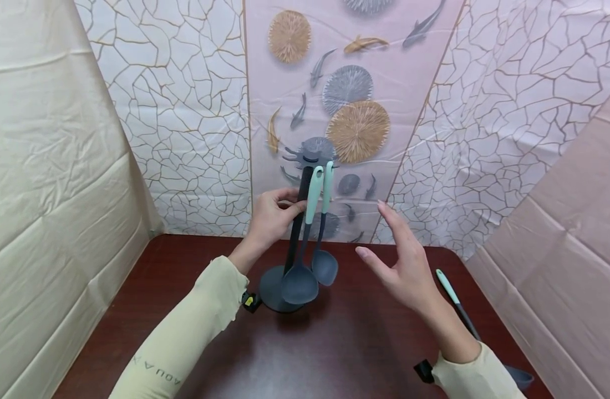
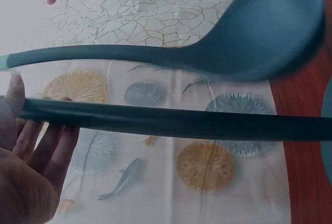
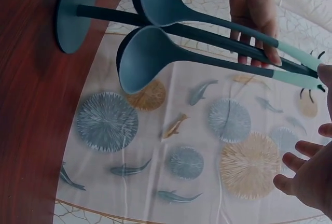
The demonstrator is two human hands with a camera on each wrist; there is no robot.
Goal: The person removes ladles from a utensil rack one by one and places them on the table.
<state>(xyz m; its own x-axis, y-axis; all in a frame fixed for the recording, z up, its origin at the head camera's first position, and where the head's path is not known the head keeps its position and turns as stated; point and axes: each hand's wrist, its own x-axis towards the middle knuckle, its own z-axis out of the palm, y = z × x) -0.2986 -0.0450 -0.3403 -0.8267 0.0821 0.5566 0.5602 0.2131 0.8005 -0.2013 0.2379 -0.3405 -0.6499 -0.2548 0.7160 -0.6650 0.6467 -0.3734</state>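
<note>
My left hand (image 1: 274, 217) grips the upper part of the dark pole (image 1: 292, 244) of a utensil stand, thumb and fingers around it in the left wrist view. The stand has a round dark base (image 1: 271, 296) at the tabletop and a ring of hooks (image 1: 305, 157) on top. Two ladles hang from the hooks, with mint handles and dark bowls: a nearer ladle (image 1: 300, 285) and another ladle (image 1: 325, 267) to its right. My right hand (image 1: 405, 269) is held in the air right of the ladles, fingers spread, holding nothing.
Another utensil with a mint handle (image 1: 447, 285) lies at the table's right edge, partly hidden behind my right forearm. The dark red table (image 1: 305, 354) meets a patterned cloth backdrop (image 1: 185, 111) behind. Pale cloth walls (image 1: 45, 194) stand on both sides.
</note>
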